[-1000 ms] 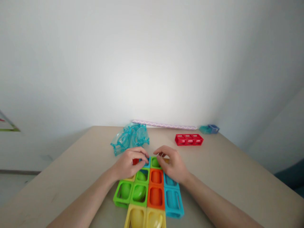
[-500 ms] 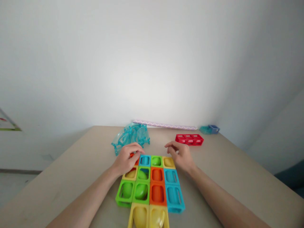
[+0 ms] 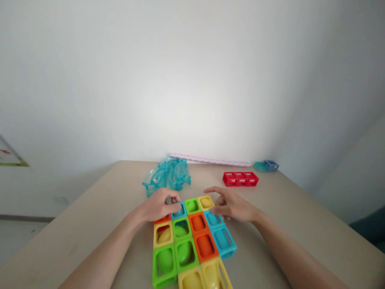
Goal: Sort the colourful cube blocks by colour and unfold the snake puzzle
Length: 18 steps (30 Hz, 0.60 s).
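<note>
A flat panel of joined cube blocks (image 3: 198,222) in green, orange, blue and yellow, with rounded pieces showing inside some of the open frames, lies turned slightly askew on the table. My left hand (image 3: 159,205) grips its far left corner, thumb over a blue block and fingers curled at the far edge. At the far right corner, my right hand (image 3: 236,205) has its thumb on top by the yellow and blue blocks. Its index finger reaches along the far edge, while the other fingers bend beside the panel. The panel's near end is cut off by the frame.
Clear teal plastic pieces (image 3: 168,174) lie in a heap behind my left hand. A red three-cell block frame (image 3: 240,179) sits behind my right hand. Along the wall lies a pale purple patterned strip (image 3: 210,159), with a dark blue block (image 3: 272,165) at the back right corner.
The panel has turned, its near end swinging right and its far end shifting slightly left. My right hand has come in from beside the panel onto its corner; my left thumb now rests on the blue block.
</note>
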Motion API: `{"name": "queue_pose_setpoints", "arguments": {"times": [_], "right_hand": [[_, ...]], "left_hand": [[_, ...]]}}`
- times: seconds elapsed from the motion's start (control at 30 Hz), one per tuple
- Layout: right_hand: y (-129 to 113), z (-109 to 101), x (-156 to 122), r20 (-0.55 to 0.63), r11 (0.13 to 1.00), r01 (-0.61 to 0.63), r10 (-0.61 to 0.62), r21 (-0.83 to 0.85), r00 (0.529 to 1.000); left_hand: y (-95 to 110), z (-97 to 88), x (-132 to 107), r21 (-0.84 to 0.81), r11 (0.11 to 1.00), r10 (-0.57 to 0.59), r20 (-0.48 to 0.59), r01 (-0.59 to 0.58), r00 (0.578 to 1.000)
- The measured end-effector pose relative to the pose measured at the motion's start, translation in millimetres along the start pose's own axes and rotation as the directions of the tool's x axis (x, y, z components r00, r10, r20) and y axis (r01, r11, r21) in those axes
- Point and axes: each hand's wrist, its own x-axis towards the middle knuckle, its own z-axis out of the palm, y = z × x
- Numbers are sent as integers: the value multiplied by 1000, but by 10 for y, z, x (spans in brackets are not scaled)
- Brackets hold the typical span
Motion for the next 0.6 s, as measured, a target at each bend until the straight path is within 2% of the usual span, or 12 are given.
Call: {"name": "queue_pose_setpoints", "arguments": {"times": [0.07, 0.13, 0.17, 0.23, 0.3, 0.4, 0.47, 0.6], "right_hand": [[-9, 25, 31, -162, 993, 48, -65, -106, 985], [-22, 35, 47, -318, 958, 55, -148, -282, 936], [-32, 31, 46, -378, 929, 35, -185, -369, 907], [-56, 7, 21, -435, 870, -10, -237, -493, 868], [-78, -32, -26, -396, 824, -27, -243, -566, 886], [-94, -68, -81, -254, 767, -22, -186, -641, 949], [-99, -42, -76, -192, 760, 21, -191, -650, 963], [-155, 93, -21, -134, 805, 167, -290, -569, 948]], "left_hand": [[-43, -25, -21, -92, 994, -52, 88, 60, 995], [-73, -21, -41, -171, 975, -112, 180, 143, 977], [-80, -6, -46, -200, 965, -128, 195, 167, 973], [-76, 42, -43, -241, 963, -96, 115, 121, 989], [-55, 97, -21, -249, 968, 0, -64, -16, 998], [-24, 157, 20, -195, 966, 115, -263, -169, 958], [-19, 179, 38, -153, 965, 161, -301, -214, 940], [-41, 214, 47, -116, 953, 244, -257, -281, 935]]}}
